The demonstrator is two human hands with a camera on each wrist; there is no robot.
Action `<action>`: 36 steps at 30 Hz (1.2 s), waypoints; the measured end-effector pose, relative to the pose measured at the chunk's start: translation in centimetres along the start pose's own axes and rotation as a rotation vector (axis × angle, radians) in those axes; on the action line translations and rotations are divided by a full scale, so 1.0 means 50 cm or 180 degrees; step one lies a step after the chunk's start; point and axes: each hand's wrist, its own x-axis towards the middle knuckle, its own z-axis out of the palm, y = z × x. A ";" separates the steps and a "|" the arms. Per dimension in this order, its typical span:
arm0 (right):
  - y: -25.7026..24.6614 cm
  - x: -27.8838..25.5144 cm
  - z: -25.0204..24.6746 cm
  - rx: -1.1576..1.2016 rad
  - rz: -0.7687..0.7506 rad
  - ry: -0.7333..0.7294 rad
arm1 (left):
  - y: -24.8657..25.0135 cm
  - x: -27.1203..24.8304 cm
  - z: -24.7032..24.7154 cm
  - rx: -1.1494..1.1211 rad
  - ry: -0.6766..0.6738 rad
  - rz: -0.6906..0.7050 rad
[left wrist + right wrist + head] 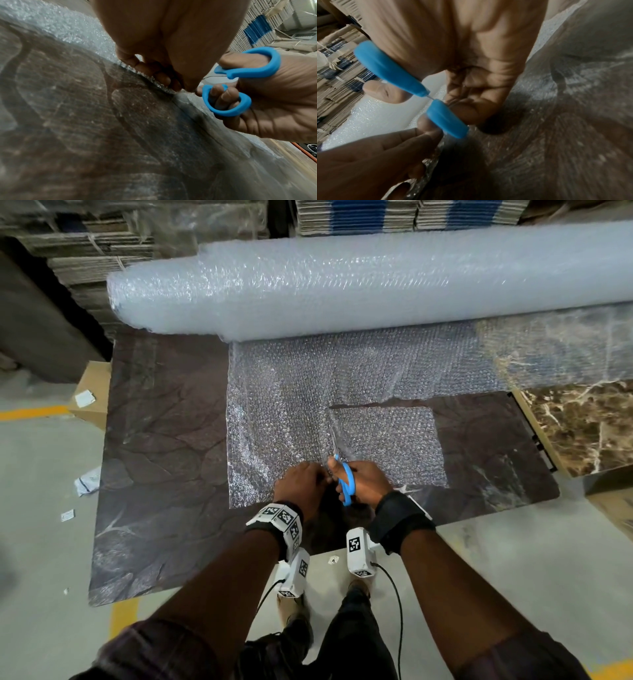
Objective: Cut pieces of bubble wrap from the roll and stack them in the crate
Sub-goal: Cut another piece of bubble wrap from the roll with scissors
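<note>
At near edge of dark marbled table (164,460): left hand (301,487) pinching clear unrolled bubble wrap sheet (274,405) taut for cutting. Right hand (363,484) gripping blue-handled scissors (346,481) — blades pointing toward big white roll (376,282).

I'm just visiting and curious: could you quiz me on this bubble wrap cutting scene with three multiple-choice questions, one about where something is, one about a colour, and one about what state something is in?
1. Where does the roll lie?
A. At the table's far edge, beyond the hands
B. On the floor by the feet
C. Inside a crate

2. What colour are the scissors' handles?
A. Red
B. Blue
C. Black

3. What is the left hand doing?
A. Hanging idle at the person's side
B. Pinching the near edge of the sheet
C. Lifting the roll

Answers:
1 A: the roll spans the far side of the table, with the sheet unrolled toward the person.
2 B: the scissors in the right hand have bright blue loops.
3 B: the left wrist view shows its fingers gripping the sheet's edge beside the scissors.
</note>
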 end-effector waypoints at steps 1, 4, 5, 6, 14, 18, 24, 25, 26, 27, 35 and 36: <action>0.003 0.001 0.001 0.0005 -0.0024 0.0001 | -0.001 0.001 0.001 -0.0003 -0.0003 0.0004; 0.011 0.002 0.002 0.0134 -0.0059 -0.0011 | -0.002 0.000 0.002 -0.0010 0.0020 0.0045; 0.011 0.003 0.002 0.0164 -0.0051 -0.0010 | -0.002 -0.001 0.001 -0.0020 0.0030 0.0059; 0.012 0.003 -0.001 0.0179 -0.0045 -0.0018 | -0.001 -0.002 -0.001 -0.0029 0.0036 0.0073; -0.007 0.009 -0.029 0.0237 0.0212 -0.0149 | -0.012 0.001 0.000 -0.0090 0.0030 0.0222; -0.023 0.008 -0.031 0.0273 0.0222 -0.0233 | -0.011 0.000 -0.002 -0.0075 0.0034 0.0229; -0.039 0.023 -0.020 0.0335 0.0198 -0.0233 | -0.010 -0.002 -0.006 0.0013 0.0004 0.0203; -0.040 0.028 -0.019 0.0333 0.0189 -0.0221 | -0.010 -0.002 -0.006 0.0006 0.0001 0.0208; -0.042 0.030 -0.018 0.0325 0.0186 -0.0219 | -0.010 -0.001 -0.006 -0.0010 0.0001 0.0212; -0.042 0.034 -0.018 0.0302 0.0185 -0.0206 | -0.011 -0.001 -0.007 -0.0026 0.0007 0.0218; -0.036 0.054 -0.010 0.0224 0.0065 0.0021 | -0.010 -0.003 -0.006 0.0021 0.0003 0.0205; -0.034 0.056 -0.009 0.0212 0.0023 0.0049 | -0.010 -0.003 -0.006 0.0014 0.0000 0.0203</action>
